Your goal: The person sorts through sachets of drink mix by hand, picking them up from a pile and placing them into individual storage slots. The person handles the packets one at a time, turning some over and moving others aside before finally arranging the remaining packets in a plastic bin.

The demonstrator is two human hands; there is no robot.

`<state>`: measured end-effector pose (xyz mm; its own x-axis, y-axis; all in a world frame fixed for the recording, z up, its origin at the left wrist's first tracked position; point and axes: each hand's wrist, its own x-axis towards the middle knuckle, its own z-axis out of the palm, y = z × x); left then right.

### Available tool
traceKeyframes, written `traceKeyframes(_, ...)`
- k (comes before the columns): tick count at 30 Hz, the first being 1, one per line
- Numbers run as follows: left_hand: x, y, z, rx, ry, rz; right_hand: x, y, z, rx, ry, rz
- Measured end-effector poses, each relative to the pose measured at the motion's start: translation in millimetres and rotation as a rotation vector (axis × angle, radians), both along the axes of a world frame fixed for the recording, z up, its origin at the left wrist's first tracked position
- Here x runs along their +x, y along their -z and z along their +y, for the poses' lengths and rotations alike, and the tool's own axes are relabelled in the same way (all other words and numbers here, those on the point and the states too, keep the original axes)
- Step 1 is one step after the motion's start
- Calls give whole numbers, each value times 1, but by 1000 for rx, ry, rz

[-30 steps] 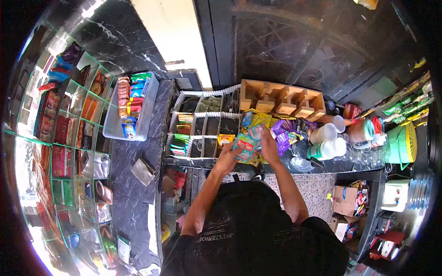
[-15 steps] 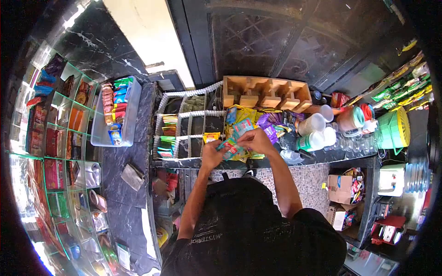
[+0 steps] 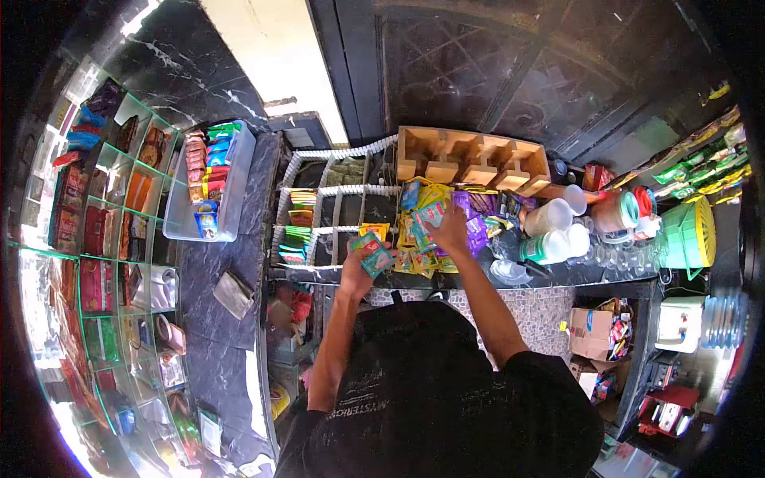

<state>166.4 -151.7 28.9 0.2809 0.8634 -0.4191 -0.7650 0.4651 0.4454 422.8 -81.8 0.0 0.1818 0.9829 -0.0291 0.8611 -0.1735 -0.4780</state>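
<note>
My left hand (image 3: 357,279) is closed around a few green-and-teal sachets (image 3: 372,255), held flat above the counter's front edge. To its right, my right hand (image 3: 451,229) is over the pile, its fingers closed at the edge of a light-blue sachet (image 3: 429,215); the fingertips are partly hidden. Yellow sachets (image 3: 434,195) lie loose under and around it, and purple sachets (image 3: 476,233) are just to the right. Beside my left hand is a white-edged divided rack (image 3: 339,191), with yellow sachets (image 3: 374,230) in its nearest compartment and green ones (image 3: 296,239) at its left.
A wooden compartment box (image 3: 474,159) stands behind the pile. Plastic jars (image 3: 548,217) and a green basket (image 3: 685,235) are to the right. At left are a clear bin (image 3: 209,179) of packets and a glass display shelf (image 3: 100,255).
My hands have moved apart. The left drew back a little with the green-and-teal sachets, and the right left them for the light-blue sachet in the pile. The view shifted slightly.
</note>
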Motion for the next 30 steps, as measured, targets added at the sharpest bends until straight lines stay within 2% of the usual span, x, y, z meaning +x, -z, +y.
traceKeyframes(4, -1, -22, -3, 19, 12, 73, -12, 5, 0, 41, 101, -102)
traceKeyframes(7, -4, -17, 0, 40, 58, 44, -9, -2, 2, -37, 113, -110)
traceKeyframes(13, -5, 2, 0, 55, 53, 51, 15, 21, 10, 36, 94, 41)
traceKeyframes(15, -3, 1, 1, 44, 57, 62, 19, 23, 12, 43, 145, 312)
traceKeyframes(16, -1, 1, 2, 1, 77, 89, 20, 24, 11, 44, 148, 312)
traceKeyframes(19, 6, -6, 5, -43, 159, 162, 17, -6, 3, 142, 77, 383)
traceKeyframes(21, 13, -13, 8, -45, 219, 209, -2, -57, -14, 289, -70, 525)
traceKeyframes(22, 18, -19, 11, -29, 240, 174, -11, -68, -23, 289, -68, 526)
traceKeyframes(24, 27, -21, 16, -13, 264, 141, -27, -84, -45, 468, -311, 367)
traceKeyframes(25, 31, -21, 18, -55, 215, 85, -33, -94, -53, 468, -308, 368)
traceKeyframes(27, 34, -31, 23, -95, 173, 31, -44, -114, -65, 624, -578, 220)
traceKeyframes(28, 33, -41, 23, -19, 165, 68, -46, -120, -68, 626, -572, 217)
traceKeyframes(30, 34, -73, 23, 53, 150, 123, -49, -127, -73, 448, -618, 198)
